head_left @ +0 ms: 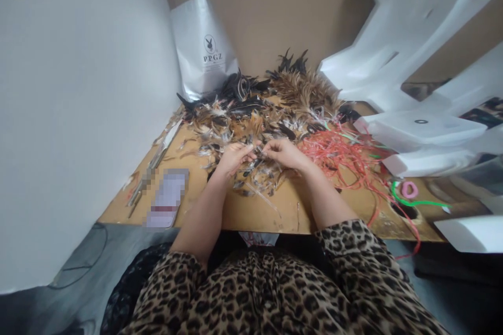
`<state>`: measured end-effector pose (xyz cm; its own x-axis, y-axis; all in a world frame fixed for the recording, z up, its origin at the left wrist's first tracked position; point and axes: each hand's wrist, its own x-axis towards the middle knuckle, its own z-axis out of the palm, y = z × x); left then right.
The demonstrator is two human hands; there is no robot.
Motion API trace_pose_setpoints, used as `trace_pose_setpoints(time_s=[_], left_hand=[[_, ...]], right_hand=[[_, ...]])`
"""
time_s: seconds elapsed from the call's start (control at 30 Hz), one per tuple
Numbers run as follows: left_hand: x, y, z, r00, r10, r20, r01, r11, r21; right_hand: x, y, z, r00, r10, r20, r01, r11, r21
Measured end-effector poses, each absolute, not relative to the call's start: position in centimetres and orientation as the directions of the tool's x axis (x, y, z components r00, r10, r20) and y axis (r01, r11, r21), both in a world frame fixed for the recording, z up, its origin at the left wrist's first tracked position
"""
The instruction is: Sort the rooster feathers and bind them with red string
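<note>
Both hands meet over the middle of the table, above a spread of loose brown, black and white feathers (267, 180). My left hand (238, 158) is closed in a pinch on a small feather, its tip pale and blurred. Close beside it on the right, my right hand (286, 153) pinches a thin dark feather between thumb and fingers. The fine detail at the fingertips is too small to make out. A thin clear strip (264, 200) lies on the table just below the hands.
Brown feathers (308, 89) are heaped at the back, near a silver bag (206, 57). Tangled red strings (334, 154) lie right. A phone (168, 196) and thin rods (147, 178) lie left. White foam pieces (428, 125), a green strip (424, 203) and pink ring (409, 189) are at right.
</note>
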<state>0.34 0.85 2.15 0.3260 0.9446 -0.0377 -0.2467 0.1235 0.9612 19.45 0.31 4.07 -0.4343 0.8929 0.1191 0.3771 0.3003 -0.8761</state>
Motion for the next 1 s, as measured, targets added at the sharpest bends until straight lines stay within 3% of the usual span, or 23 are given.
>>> trace_pose_setpoints(time_s=[0.2, 0.3, 0.63, 1.0], left_hand=[[0.8, 0.7, 1.7, 0.332, 0.939, -0.087, -0.167, 0.149, 0.975], [0.8, 0.7, 1.7, 0.323, 0.943, -0.085, -0.153, 0.141, 0.978], [0.7, 0.6, 1.7, 0.424, 0.894, -0.148, -0.198, 0.251, 0.947], [1.1, 0.8, 1.3, 0.311, 0.929, -0.2, -0.13, 0.25, 0.959]], right_hand=[[19.7, -0.2, 3.7, -0.502, 0.863, -0.049, 0.333, 0.141, -0.932], [19.9, -0.3, 3.8, -0.544, 0.839, 0.001, 0.314, 0.204, -0.927], [20.0, -0.4, 3.9, -0.355, 0.929, 0.106, 0.304, 0.221, -0.927], [20.1, 0.1, 2.9, -0.286, 0.944, 0.166, 0.381, 0.271, -0.884]])
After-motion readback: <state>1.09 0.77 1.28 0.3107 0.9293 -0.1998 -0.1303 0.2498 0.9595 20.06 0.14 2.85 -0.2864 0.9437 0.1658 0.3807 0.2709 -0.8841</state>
